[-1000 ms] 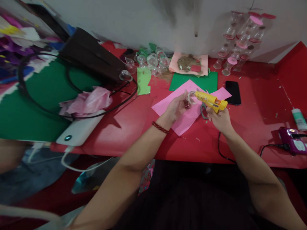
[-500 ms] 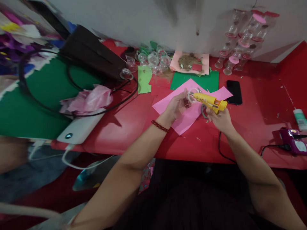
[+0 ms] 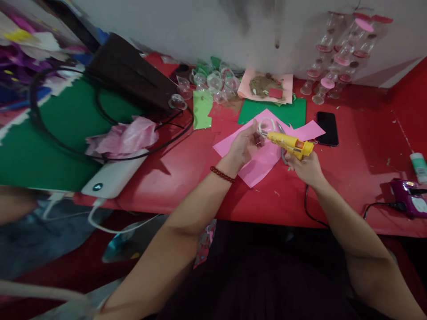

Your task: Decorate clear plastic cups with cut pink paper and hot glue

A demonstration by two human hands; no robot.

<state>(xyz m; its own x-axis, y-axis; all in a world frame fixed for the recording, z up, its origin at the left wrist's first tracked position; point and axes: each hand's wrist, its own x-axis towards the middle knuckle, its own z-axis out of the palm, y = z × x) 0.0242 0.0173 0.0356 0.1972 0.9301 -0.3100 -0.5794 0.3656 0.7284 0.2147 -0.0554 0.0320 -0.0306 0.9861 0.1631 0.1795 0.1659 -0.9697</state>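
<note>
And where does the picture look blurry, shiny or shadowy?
In the head view, the purple and white petals at the left edge look smeared; in that view, the red table has a pale shine in places, and a dark shadow falls beside the white box; there too, the clear cup in the left hand looks hazy.

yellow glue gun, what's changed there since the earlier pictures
The glue gun in the right hand shifted slightly left; its tip now sits by the near-left rim of the clear plastic piece, which moved slightly farther out. The left hand keeps its hold; the phone stays put.
</note>
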